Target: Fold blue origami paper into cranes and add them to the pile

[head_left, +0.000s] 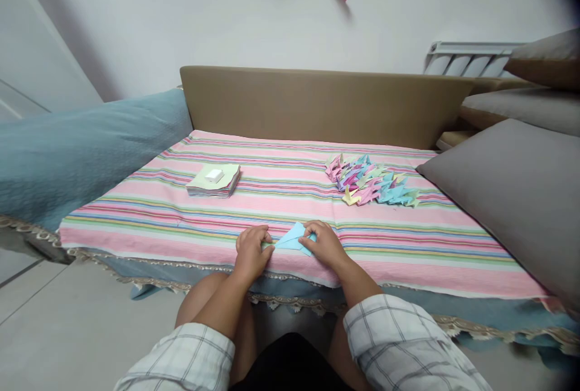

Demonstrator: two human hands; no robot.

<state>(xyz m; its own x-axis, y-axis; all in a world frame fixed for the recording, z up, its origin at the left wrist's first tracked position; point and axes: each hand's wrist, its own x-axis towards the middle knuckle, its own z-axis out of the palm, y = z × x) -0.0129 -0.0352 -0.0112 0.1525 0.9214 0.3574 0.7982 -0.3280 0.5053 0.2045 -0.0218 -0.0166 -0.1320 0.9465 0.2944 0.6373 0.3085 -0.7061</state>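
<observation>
A light blue sheet of folded paper [290,239] lies on the striped cloth [281,210] near the seat's front edge, creased into a pointed shape. My left hand [254,247] pinches its narrow left tip between thumb and finger. At the wider right end, my right hand [322,242] has its thumb and fingers closed on the paper, covering part of it. Farther back on the right sits a pile of folded paper cranes [367,182] in pink, blue, purple, yellow and green.
On the left stands a stack of square paper sheets [215,185] with a small white block [214,176] on top. Grey cushions [512,191] pile up at the right. A brown backrest [308,104] runs along the back, and a blue-covered armrest [104,149] is at left.
</observation>
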